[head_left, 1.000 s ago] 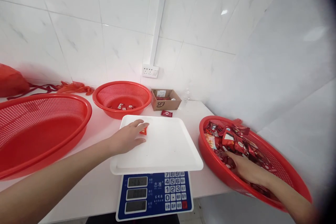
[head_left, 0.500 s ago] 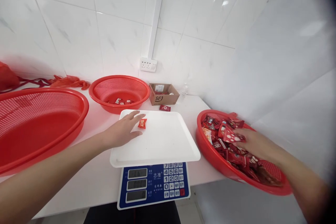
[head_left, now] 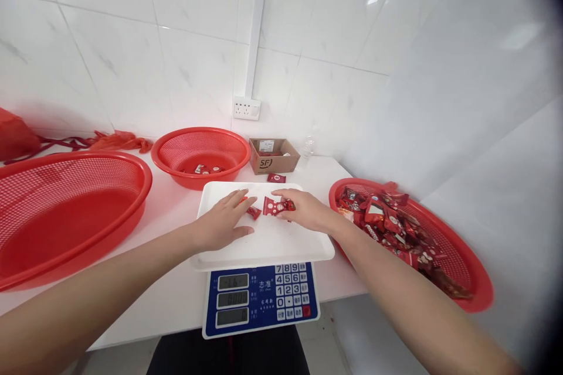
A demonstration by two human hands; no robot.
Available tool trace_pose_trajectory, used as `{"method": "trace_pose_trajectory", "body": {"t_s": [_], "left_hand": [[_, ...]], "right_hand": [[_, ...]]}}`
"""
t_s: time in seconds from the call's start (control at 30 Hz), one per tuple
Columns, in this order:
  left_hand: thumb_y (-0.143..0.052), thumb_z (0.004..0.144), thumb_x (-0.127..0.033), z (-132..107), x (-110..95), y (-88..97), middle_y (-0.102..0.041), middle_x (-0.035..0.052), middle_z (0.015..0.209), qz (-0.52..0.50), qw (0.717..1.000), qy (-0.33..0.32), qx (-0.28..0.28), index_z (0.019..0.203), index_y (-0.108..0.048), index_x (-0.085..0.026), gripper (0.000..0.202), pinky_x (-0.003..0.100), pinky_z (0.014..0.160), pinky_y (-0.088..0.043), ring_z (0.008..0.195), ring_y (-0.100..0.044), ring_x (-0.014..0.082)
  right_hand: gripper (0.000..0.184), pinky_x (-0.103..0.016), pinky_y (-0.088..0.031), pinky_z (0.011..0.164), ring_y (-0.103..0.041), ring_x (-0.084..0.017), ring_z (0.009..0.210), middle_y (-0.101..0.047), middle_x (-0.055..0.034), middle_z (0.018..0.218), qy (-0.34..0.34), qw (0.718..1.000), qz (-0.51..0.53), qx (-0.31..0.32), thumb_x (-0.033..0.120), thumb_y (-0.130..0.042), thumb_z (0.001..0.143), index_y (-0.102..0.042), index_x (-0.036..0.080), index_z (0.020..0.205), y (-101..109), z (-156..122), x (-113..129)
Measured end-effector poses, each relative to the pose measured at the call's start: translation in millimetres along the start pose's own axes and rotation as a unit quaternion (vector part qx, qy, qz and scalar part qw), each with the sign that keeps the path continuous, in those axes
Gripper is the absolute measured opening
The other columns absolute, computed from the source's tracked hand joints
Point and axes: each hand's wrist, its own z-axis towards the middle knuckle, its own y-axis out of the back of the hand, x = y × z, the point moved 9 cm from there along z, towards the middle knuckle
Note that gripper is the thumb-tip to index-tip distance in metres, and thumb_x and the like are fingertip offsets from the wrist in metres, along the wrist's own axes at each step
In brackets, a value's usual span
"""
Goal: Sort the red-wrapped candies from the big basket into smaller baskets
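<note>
A blue scale [head_left: 261,299] with a white tray [head_left: 272,240] stands in front of me. My left hand [head_left: 222,222] lies flat on the tray's left part, fingers spread, its fingertips beside a small red packet [head_left: 254,211]. My right hand [head_left: 303,210] is over the tray's back middle, fingers closed on red candy packets [head_left: 275,205]. A red basket [head_left: 457,269] at the right holds several more red packets [head_left: 391,222].
A large red basket [head_left: 65,211] sits at the left, and a smaller red basket [head_left: 200,155] with a few packets at the back. A small cardboard box [head_left: 273,155] and a loose packet [head_left: 276,177] lie behind the tray. Red bags [head_left: 17,135] lie along the wall.
My right hand left the basket at the right with packets and moved left onto the scale tray. My left hand stayed on the tray beside the small packet.
</note>
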Motion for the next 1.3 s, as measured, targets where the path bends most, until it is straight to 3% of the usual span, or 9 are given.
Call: {"method": "trace_pose_trajectory", "body": {"t_s": [0.13, 0.27, 0.33, 0.5, 0.6, 0.7, 0.87, 1.1, 1.3], "left_hand": [[-0.047, 0.087, -0.045, 5, -6, -5.3, -0.015, 0.0128, 0.151, 0.024, 0.999, -0.014, 0.021, 0.141, -0.025, -0.018, 0.064, 0.048, 0.108, -0.019, 0.138, -0.007, 0.0298], [-0.045, 0.087, -0.048, 9, -20, -12.1, -0.03, 0.0107, 0.147, 0.034, 0.996, -0.056, 0.057, 0.137, -0.035, -0.018, 0.059, 0.051, 0.109, -0.013, 0.138, -0.008, 0.0308], [-0.044, 0.088, -0.046, 7, -27, -12.8, -0.04, 0.0089, 0.142, 0.024, 0.994, -0.079, 0.071, 0.133, -0.04, -0.018, 0.053, 0.049, 0.109, -0.015, 0.137, -0.015, 0.03], [-0.044, 0.09, -0.038, 0, -31, 2.4, -0.061, 0.008, 0.119, 0.001, 0.995, -0.103, 0.016, 0.114, -0.057, -0.019, 0.033, 0.042, 0.103, -0.031, 0.126, -0.041, 0.0263], [-0.045, 0.089, -0.034, 1, -26, 8.3, -0.063, 0.0074, 0.114, 0.001, 0.994, -0.107, -0.023, 0.108, -0.06, -0.019, 0.028, 0.039, 0.098, -0.037, 0.119, -0.047, 0.0252], [-0.046, 0.088, -0.032, 5, -19, 7.6, -0.059, 0.0081, 0.12, 0.012, 0.994, -0.101, -0.04, 0.113, -0.057, -0.018, 0.03, 0.039, 0.1, -0.035, 0.121, -0.045, 0.0249], [-0.051, 0.085, -0.029, 7, -10, 5.3, -0.049, 0.0113, 0.131, 0.031, 0.995, -0.076, -0.047, 0.117, -0.053, -0.016, 0.034, 0.042, 0.102, -0.032, 0.127, -0.036, 0.027], [-0.052, 0.086, -0.031, 0, -15, 15.8, -0.06, 0.0069, 0.105, 0.038, 0.992, -0.093, -0.075, 0.092, -0.064, -0.019, 0.018, 0.037, 0.094, -0.04, 0.11, -0.049, 0.0232], [-0.049, 0.089, -0.033, -11, -29, 10.9, -0.063, 0.0091, 0.1, 0.144, 0.979, -0.13, -0.059, 0.102, -0.066, -0.016, 0.027, 0.043, 0.102, -0.032, 0.108, -0.049, 0.0255]], "right_hand": [[0.043, -0.034, -0.048, 0.085, -0.061, -0.02, 0.098, -0.06, -0.01, 0.118, -0.03, 0.999, 0.018, -0.034, 0.022, -0.058, 0.079, -0.053, 0.017, 0.121, 9, 1, -12], [0.037, -0.034, -0.051, 0.079, -0.065, -0.018, 0.085, -0.066, -0.0092, 0.106, -0.053, 0.996, 0.035, -0.06, 0.03, -0.052, 0.085, -0.054, 0.016, 0.119, 9, 2, -23], [0.034, -0.036, -0.049, 0.083, -0.064, -0.02, 0.091, -0.065, -0.0097, 0.11, -0.051, 0.996, 0.038, -0.064, 0.03, -0.053, 0.084, -0.057, 0.017, 0.116, 7, 2, -25], [0.031, -0.043, -0.041, 0.096, -0.055, -0.024, 0.111, -0.06, -0.0094, 0.121, -0.035, 0.996, 0.041, -0.068, 0.02, -0.055, 0.08, -0.06, 0.018, 0.111, 7, -2, -21], [0.034, -0.037, -0.045, 0.094, -0.057, -0.019, 0.107, -0.06, -0.0046, 0.12, 0.001, 0.997, 0.068, -0.044, 0.017, -0.055, 0.079, -0.059, 0.022, 0.112, 4, -4, -8], [0.038, -0.035, -0.047, 0.092, -0.058, -0.018, 0.108, -0.058, -0.0028, 0.124, 0.062, 0.994, 0.088, -0.012, 0.021, -0.055, 0.081, -0.055, 0.025, 0.118, -2, -7, 13], [0.038, -0.041, -0.041, 0.098, -0.05, -0.02, 0.117, -0.057, -0.0076, 0.125, 0.096, 0.994, -0.018, -0.039, 0.013, -0.049, 0.083, -0.056, 0.02, 0.119, -5, -9, 23], [0.027, -0.046, -0.038, 0.095, -0.049, -0.024, 0.112, -0.063, -0.0056, 0.112, 0.184, 0.967, -0.173, -0.034, 0.018, -0.052, 0.084, -0.063, 0.022, 0.108, -26, -12, 37], [0.025, -0.045, -0.037, 0.094, -0.048, -0.026, 0.112, -0.066, -0.0055, 0.104, 0.195, 0.954, -0.228, -0.015, 0.017, -0.049, 0.087, -0.064, 0.02, 0.107, -36, -13, 49]]}}
